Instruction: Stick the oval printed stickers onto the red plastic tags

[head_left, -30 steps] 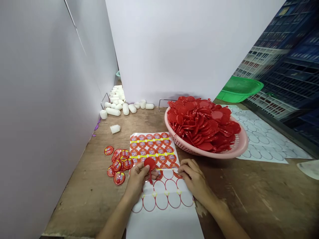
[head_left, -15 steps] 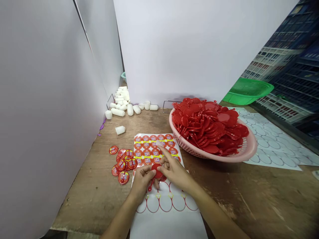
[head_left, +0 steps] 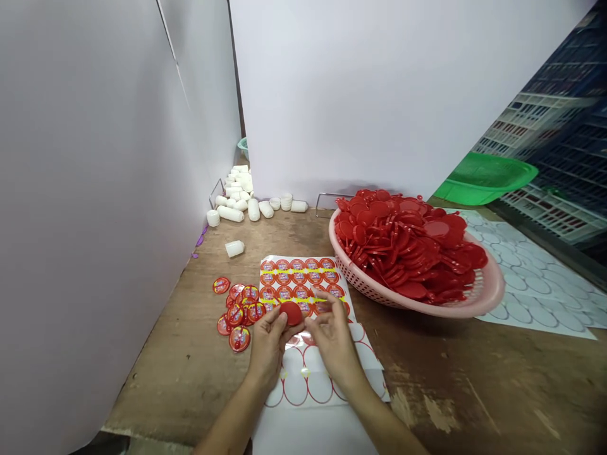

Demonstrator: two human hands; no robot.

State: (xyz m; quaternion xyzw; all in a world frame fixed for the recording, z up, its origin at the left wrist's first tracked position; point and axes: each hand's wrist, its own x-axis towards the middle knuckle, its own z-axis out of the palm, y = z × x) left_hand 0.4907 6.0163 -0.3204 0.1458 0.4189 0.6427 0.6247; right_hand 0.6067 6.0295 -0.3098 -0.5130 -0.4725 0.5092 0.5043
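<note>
Grip: left hand (head_left: 268, 341) pinches a plain red disc (head_left: 291, 313) between thumb and fingertips; right hand (head_left: 332, 338) has its fingers curled close at the disc's edge, and I cannot tell whether they pinch a sticker or the disc itself.
Disc position: held just above the sticker sheet (head_left: 303, 287), near the boundary between its full rows and its peeled rows.
Done: a small heap of labelled discs (head_left: 237, 313) lies left of the sheet; the near rows of the sheet show only empty outlines.
Left: several rows of stickers remain, and the pink basket (head_left: 474, 303) is heaped with bare red discs (head_left: 408, 246), so most of the work seems ahead.
Materials: discs look like smooth moulded plastic, round with thin stems; the sheet is glossy paper; the basket is perforated plastic; the table (head_left: 474, 379) is worn, scuffed wood.
Around: white capsules (head_left: 237, 202) at the back, spent sheets (head_left: 521, 278) to the right.
</note>
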